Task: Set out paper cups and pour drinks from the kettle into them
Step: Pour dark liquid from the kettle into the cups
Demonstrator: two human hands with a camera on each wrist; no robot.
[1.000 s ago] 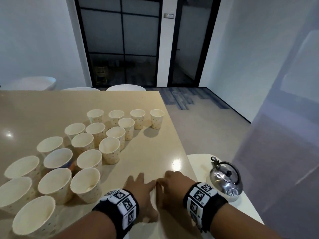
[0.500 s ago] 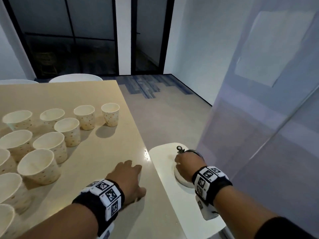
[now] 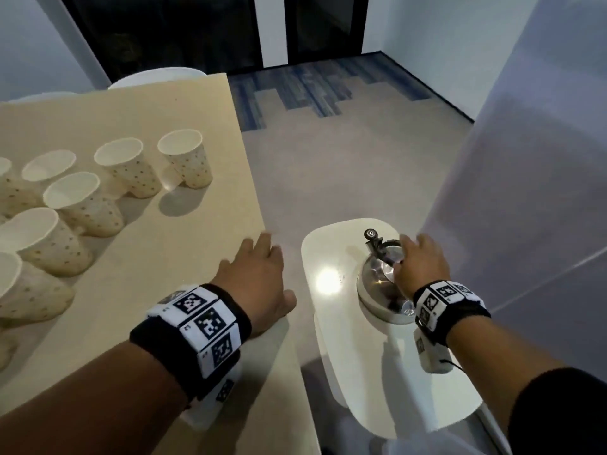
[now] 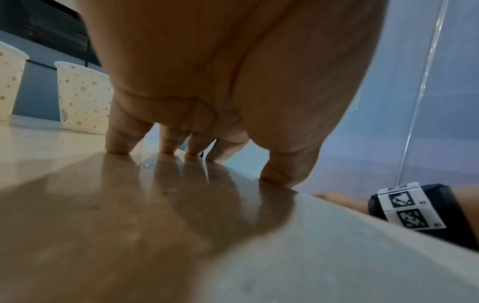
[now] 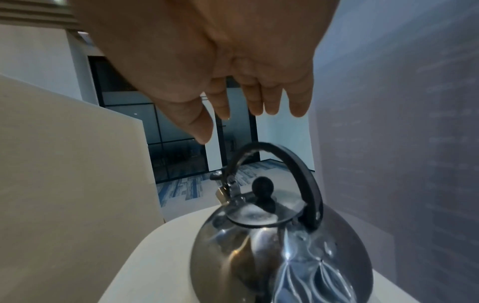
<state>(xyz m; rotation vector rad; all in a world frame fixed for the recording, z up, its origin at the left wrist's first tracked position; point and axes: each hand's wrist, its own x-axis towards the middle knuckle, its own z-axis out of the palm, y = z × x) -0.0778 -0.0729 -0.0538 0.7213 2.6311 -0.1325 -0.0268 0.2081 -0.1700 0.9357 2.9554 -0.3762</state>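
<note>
Beige table point(image 3: 170, 257), white stool point(image 3: 345, 339), white chair point(image 3: 157, 77), blue-patterned carpet point(image 3: 312, 90), dark glass doors point(image 3: 184, 31)

Polka-dotted cream cups point(image 3: 184, 159), silver kettle point(image 3: 377, 280)

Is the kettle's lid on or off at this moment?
On. In the right wrist view the lid, with its black knob, sits seated in the opening of the kettle, under the handle. How full it is cannot be told.

Beige table point(image 3: 170, 257): dotted paper cups point(image 3: 184, 159) upright in rows, left hand point(image 3: 259, 284) fingertips pressing near right edge. White side surface point(image 3: 354, 349) beside it: steel kettle point(image 3: 381, 284) standing upright.
</note>
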